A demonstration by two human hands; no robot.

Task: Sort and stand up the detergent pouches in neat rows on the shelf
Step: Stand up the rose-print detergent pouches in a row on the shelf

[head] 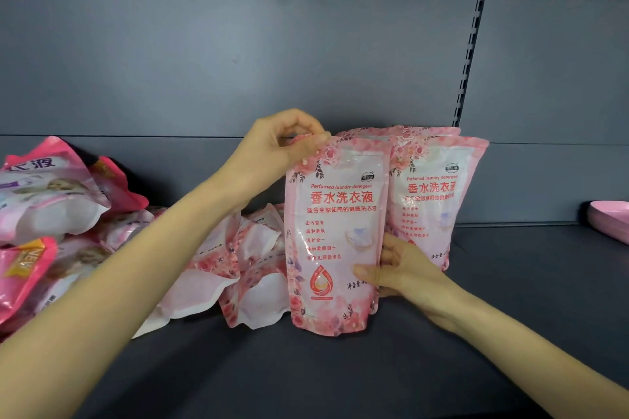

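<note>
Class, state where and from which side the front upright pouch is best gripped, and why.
Probably pinch the flat top corner of the front pouch from the left, as the left hand does: its belly bulges, and a second pouch and the right hand crowd its right.

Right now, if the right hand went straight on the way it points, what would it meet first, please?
The right hand points left; its grip is already on the upright pink rose-printed pouch; beyond that, probably the heap of fallen pink pouches, though depth is unclear.
</note>
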